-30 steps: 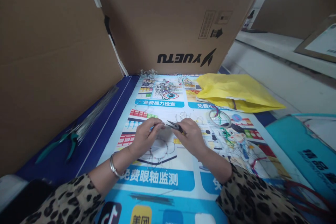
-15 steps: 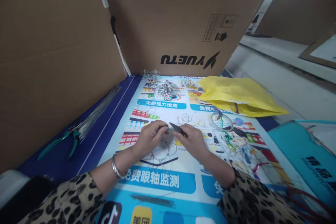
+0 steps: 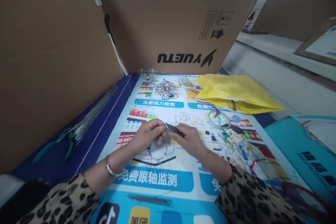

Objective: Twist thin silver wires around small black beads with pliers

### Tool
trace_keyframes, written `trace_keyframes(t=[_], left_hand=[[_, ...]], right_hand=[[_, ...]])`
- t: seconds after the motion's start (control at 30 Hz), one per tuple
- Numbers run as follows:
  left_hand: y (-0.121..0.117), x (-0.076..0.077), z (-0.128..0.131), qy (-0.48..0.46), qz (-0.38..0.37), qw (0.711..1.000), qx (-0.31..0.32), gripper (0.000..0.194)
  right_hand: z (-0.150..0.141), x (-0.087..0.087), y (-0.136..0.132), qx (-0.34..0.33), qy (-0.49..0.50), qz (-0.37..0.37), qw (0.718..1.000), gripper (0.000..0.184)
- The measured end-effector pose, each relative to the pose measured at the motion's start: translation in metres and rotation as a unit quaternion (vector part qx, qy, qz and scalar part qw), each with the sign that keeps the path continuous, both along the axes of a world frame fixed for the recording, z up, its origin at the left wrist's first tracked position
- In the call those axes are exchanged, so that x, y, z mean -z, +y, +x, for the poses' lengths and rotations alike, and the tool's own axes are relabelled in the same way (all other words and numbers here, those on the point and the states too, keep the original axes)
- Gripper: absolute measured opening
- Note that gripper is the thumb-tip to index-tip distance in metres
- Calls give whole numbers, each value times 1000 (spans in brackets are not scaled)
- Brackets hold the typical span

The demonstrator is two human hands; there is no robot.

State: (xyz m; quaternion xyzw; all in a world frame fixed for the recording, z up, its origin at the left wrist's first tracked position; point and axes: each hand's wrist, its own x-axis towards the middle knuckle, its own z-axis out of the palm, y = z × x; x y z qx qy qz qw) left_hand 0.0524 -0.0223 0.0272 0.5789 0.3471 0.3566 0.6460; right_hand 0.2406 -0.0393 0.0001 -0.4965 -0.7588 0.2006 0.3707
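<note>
My right hand is closed round pliers whose dark, pointed jaws reach toward my left fingertips. Thumb and forefinger of my left hand are pinched together, just beside the tips of the jaws. Thin looped wire shows below both hands and seems to run up into the left pinch; its end there is too small to make out. A bundle of short straight wires lies on the printed sheet close to me.
Teal-handled pliers lie at left beside long straight wires. Tangled wire pieces are at the back. On the right are a tape roll, a yellow bag and a teal packet. Cardboard walls stand behind and left.
The view has shifted slightly. My left fingers have turned a little at the pinch, and the jaw tips now sit closer to them. Both hands keep nearly the same place.
</note>
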Motion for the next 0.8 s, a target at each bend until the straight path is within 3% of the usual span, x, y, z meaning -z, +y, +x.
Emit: trace_keyframes(t=[0.2,0.37,0.63,0.8], left_hand=[[4,5,-5,-4,-46,999,18,25],[4,4,-6,5,-33,999,19,25],[6,3,-10,84,55,995,5,28],[7,-1,-15,164,204,964,-43,24]], right_hand=[[0,-1,0,-17,-24,1,1000,34],[0,0,-1,-12,-47,12,999,34],[-1,1,-3,19,-61,38,997,38],[0,2,-3,28,-57,26,998,37]])
